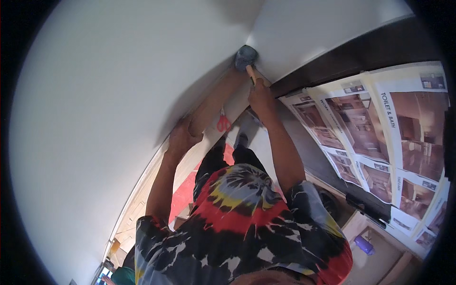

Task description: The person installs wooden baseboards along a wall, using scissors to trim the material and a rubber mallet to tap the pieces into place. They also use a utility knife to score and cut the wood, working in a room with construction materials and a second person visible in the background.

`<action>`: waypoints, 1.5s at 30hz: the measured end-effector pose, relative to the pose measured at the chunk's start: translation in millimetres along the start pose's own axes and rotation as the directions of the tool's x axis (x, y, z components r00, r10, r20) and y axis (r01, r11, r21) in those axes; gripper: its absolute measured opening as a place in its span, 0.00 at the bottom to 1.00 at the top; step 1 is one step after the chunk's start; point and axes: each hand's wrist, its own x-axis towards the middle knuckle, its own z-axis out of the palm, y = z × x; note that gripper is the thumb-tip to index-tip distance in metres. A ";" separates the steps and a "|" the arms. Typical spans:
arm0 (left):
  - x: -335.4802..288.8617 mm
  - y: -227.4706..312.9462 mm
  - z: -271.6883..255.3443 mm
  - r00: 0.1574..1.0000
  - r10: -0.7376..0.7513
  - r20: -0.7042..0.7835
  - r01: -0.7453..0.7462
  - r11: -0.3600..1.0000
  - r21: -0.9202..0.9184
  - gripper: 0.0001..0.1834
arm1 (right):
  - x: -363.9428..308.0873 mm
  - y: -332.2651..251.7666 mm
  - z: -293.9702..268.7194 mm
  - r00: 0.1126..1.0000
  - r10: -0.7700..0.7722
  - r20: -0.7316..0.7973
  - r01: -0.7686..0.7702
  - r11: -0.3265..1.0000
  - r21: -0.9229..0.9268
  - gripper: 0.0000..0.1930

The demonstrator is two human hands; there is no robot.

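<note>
In my right hand (262,100) is the wooden handle of a mallet (246,58). The mallet's dark grey head is up at the wall corner, over the far end of a long wooden board (216,99). Whether the head touches the board or the wall I cannot tell. My left hand (183,137) is wrapped over the board's edge, close against the left wall. Between my hands, a pair of scissors (223,122) with red handles lies against the board.
White walls (95,104) meet at the corner ahead. Printed sheets of room pictures (361,123) hang on the right, beneath a dark band (342,54). A purple object (364,244) sits on a wooden surface at lower right. Part of another person (124,275) shows at lower left.
</note>
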 end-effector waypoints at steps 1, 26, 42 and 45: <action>-4.6 -0.6 -2.9 1.000 0.011 -0.021 -0.011 1.000 -0.007 0.40 | -7.3 -16.2 -13.4 0.999 0.030 0.044 -0.031 0.999 0.020 0.18; -3.7 -0.4 24.6 0.995 0.064 -0.082 -0.068 0.997 -0.048 0.40 | -22.6 9.9 -15.6 1.000 0.012 -0.011 -0.012 1.000 0.015 0.13; 0.0 4.0 20.1 0.993 0.084 -0.078 -0.092 0.990 -0.105 0.43 | -27.2 21.1 -0.1 0.996 0.074 -0.054 -0.071 0.996 0.044 0.14; 2.3 2.8 18.4 0.991 0.105 -0.082 -0.115 0.984 -0.136 0.42 | -22.2 19.5 -5.1 0.992 -0.013 -0.126 0.016 1.000 0.015 0.14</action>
